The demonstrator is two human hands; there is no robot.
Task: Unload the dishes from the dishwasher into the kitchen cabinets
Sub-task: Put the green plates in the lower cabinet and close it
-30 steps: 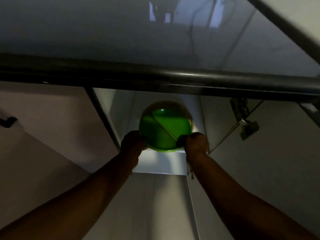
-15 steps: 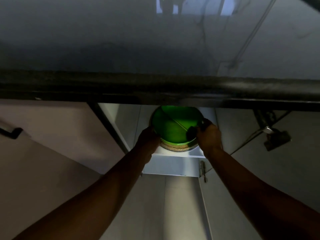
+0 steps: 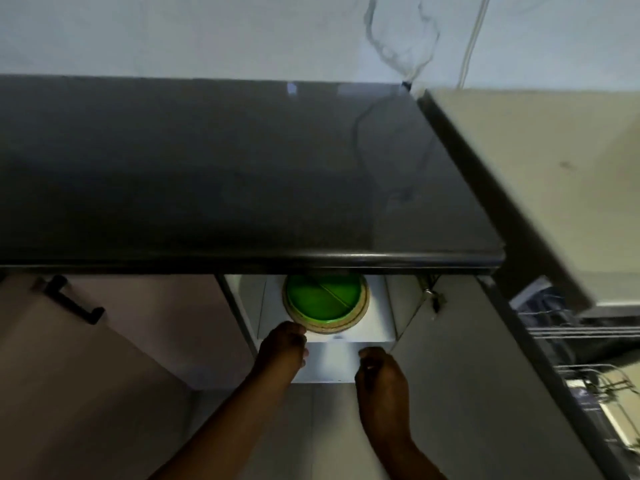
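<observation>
A dark glossy stone countertop (image 3: 242, 174) spans the view above both hands, over an open white cabinet shelf (image 3: 374, 327). On that shelf, just beyond the hands, sits a round green divided plate (image 3: 322, 299) atop a tan-rimmed plate (image 3: 356, 317). The left hand (image 3: 282, 344) reaches the stack's near edge, fingers loosely curled, gripping nothing. The right hand (image 3: 379, 374) hangs apart below the shelf, loosely curled, holding nothing.
</observation>
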